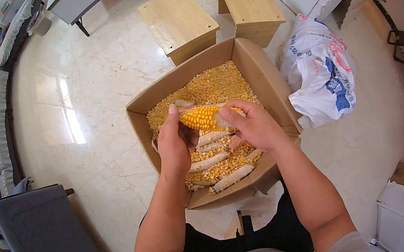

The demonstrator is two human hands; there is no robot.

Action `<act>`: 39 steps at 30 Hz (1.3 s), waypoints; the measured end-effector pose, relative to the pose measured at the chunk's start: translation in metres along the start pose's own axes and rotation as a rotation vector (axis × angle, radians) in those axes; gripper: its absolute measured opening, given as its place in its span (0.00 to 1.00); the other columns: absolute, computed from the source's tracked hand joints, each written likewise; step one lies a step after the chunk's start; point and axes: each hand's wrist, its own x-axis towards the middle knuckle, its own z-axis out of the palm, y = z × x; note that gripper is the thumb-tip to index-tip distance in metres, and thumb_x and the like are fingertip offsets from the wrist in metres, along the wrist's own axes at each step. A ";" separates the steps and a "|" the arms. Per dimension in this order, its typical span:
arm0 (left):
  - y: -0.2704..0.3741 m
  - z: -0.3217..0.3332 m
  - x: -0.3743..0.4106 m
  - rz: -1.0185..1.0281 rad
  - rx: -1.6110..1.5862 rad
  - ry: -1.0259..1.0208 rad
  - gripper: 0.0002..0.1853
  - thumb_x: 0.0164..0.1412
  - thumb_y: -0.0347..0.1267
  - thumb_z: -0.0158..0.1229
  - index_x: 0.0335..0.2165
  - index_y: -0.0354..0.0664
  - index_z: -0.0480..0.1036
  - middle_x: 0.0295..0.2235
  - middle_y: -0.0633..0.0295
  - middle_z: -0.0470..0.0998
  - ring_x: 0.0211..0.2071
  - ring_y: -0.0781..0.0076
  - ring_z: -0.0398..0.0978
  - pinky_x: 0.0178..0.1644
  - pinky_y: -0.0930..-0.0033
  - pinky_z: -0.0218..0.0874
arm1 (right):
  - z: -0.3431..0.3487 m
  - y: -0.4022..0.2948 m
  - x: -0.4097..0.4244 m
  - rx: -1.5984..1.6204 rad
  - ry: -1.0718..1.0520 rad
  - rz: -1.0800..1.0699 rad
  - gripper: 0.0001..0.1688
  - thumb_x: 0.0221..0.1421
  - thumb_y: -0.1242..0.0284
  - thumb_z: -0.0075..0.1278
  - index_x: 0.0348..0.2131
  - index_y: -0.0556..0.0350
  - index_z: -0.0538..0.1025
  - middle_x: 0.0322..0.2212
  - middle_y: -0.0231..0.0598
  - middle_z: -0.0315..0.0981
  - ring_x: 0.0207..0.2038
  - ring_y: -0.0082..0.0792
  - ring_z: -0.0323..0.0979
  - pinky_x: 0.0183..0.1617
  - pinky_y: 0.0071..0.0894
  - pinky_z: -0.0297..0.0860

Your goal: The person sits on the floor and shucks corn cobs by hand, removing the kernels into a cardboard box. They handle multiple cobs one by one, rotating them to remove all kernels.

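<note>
A dried ear of yellow corn [199, 119] lies crosswise between my hands, above an open cardboard box [265, 75]. My left hand [173, 142] grips its left end, thumb pointing up. Around the right end is my right hand [256, 125], its thumb pressed on the ear beside a pale patch bare of kernels. Loose corn kernels [214, 80] cover the inside of the box. Several stripped corncobs lie on the kernels in the near half, among them a pale cob [231, 179] by the near wall. My fingers behind the ear are partly hidden.
Two wooden stools [180, 19] stand beyond the box. A white plastic bag [319, 74] bearing print touches the right side. A dark grey upholstered seat [54, 247] is at lower left, a low table [85, 3] at the far left. Some crumbs lie on the tiled floor [109, 149].
</note>
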 end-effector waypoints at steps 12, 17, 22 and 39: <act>-0.003 -0.005 0.001 0.124 -0.032 -0.120 0.14 0.67 0.37 0.54 0.43 0.38 0.74 0.29 0.67 0.76 0.25 0.83 0.70 0.26 0.80 0.60 | 0.015 -0.006 -0.002 -0.158 0.110 -0.348 0.33 0.55 0.54 0.60 0.51 0.58 0.75 0.43 0.49 0.76 0.46 0.39 0.74 0.52 0.35 0.68; 0.001 -0.002 -0.003 0.187 -0.095 -0.111 0.14 0.65 0.33 0.58 0.45 0.37 0.73 0.32 0.65 0.77 0.27 0.81 0.73 0.30 0.77 0.67 | 0.019 -0.006 -0.002 -0.284 0.151 -0.462 0.33 0.56 0.55 0.58 0.54 0.56 0.73 0.44 0.51 0.73 0.46 0.47 0.73 0.52 0.36 0.68; -0.005 -0.009 0.001 0.168 -0.081 -0.134 0.15 0.64 0.32 0.58 0.47 0.36 0.73 0.32 0.64 0.77 0.27 0.78 0.74 0.32 0.75 0.69 | 0.016 -0.006 -0.003 -0.330 0.144 -0.522 0.28 0.62 0.58 0.52 0.54 0.55 0.73 0.36 0.51 0.71 0.40 0.48 0.72 0.46 0.41 0.68; -0.005 -0.006 0.001 0.128 -0.052 -0.178 0.17 0.66 0.32 0.56 0.50 0.36 0.71 0.36 0.61 0.78 0.30 0.76 0.76 0.37 0.72 0.71 | 0.009 -0.002 0.002 -0.283 0.148 -0.493 0.28 0.59 0.56 0.55 0.49 0.58 0.75 0.38 0.53 0.74 0.43 0.51 0.73 0.48 0.41 0.69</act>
